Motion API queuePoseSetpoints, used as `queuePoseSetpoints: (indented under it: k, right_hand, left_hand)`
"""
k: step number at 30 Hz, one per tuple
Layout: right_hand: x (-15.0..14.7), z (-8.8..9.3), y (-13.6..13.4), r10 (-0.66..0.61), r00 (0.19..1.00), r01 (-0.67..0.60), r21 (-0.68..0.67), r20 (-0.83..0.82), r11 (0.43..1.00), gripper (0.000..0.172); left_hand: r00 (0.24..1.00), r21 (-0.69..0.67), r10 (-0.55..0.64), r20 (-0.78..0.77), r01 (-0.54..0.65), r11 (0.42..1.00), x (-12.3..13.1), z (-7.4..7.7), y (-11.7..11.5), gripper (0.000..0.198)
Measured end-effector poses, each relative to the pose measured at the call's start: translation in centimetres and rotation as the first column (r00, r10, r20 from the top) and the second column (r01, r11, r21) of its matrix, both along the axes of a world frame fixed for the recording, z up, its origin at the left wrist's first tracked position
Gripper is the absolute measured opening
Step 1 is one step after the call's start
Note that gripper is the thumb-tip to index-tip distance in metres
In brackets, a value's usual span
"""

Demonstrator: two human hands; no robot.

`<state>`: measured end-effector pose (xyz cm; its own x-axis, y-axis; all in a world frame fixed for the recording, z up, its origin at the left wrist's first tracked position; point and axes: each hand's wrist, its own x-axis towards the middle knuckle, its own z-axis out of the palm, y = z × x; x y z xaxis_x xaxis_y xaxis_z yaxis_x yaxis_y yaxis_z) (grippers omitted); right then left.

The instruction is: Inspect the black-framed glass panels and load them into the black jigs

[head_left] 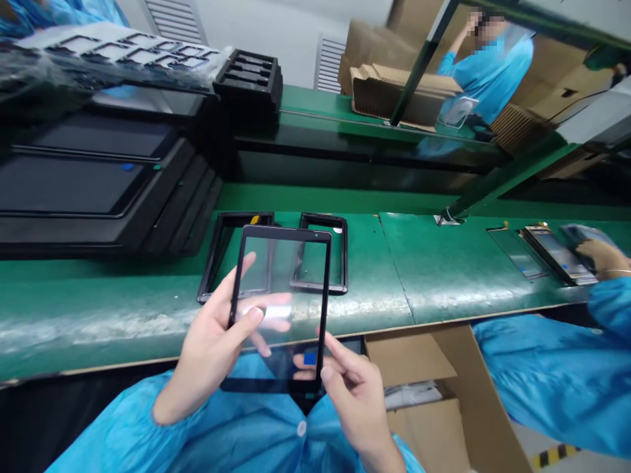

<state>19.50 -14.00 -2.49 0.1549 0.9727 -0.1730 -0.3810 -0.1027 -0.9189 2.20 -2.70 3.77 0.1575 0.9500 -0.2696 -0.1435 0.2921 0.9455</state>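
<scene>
holding a black-framed glass panel [280,282], left hand [210,348] and right hand [352,394] grips both clenched on it

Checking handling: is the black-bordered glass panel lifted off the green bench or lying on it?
Lifted off: the left hand and right hand hold the glass panel by its edges, above the green bench.

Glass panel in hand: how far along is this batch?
Possibly done: panels stacked in black trays at far left, though they could be stock. In hand: one glass panel, held by the left hand and right hand. Left: unclear; two open black frames lie ahead, nothing in them.
</scene>
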Motion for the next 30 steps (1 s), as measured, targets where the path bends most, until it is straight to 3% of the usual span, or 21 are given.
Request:
queuePoseSetpoints:
  k: [3, 9, 13, 20, 25, 30]
  right_hand:
    - [-0.4, 0.3, -0.4, -0.001, 1.000, 0.001, 0.008, -0.028, 1.000, 0.041]
    - [-1.8, 1.4, -1.1, -0.157, 0.983, 0.171, -0.162, 0.097, 0.972, 0.043]
    - [-2.3, 1.5, -1.5, -0.185, 0.973, 0.211, -0.204, 0.137, 0.956, 0.047]
    - [-2.3, 1.0, -1.9, -0.203, 0.961, 0.240, -0.204, 0.188, 0.949, 0.050]
    - [-2.5, 1.7, -1.7, -0.233, 0.964, 0.256, -0.214, 0.128, 0.943, 0.045]
    - [-2.6, 2.8, -1.1, -0.262, 0.958, 0.282, -0.202, 0.119, 0.938, 0.035]
  left_hand:
    - [1.000, -0.041, -0.013, -0.009, 0.012, 0.999, -0.3, 0.1, -0.1, 0.098]
    - [0.998, -0.120, -0.059, 0.039, 0.063, 0.991, -1.0, -0.5, 0.0, 0.095]
    - [0.998, -0.160, -0.056, 0.039, 0.061, 0.985, -1.3, -0.5, 0.0, 0.093]
    - [0.998, -0.181, -0.055, 0.037, 0.061, 0.982, -1.2, -0.8, 0.1, 0.095]
    - [0.997, -0.196, -0.058, 0.053, 0.067, 0.978, -1.3, -1.0, 0.1, 0.093]
    - [0.996, -0.119, -0.034, 0.081, 0.043, 0.992, -1.2, -1.4, -0.6, 0.100]
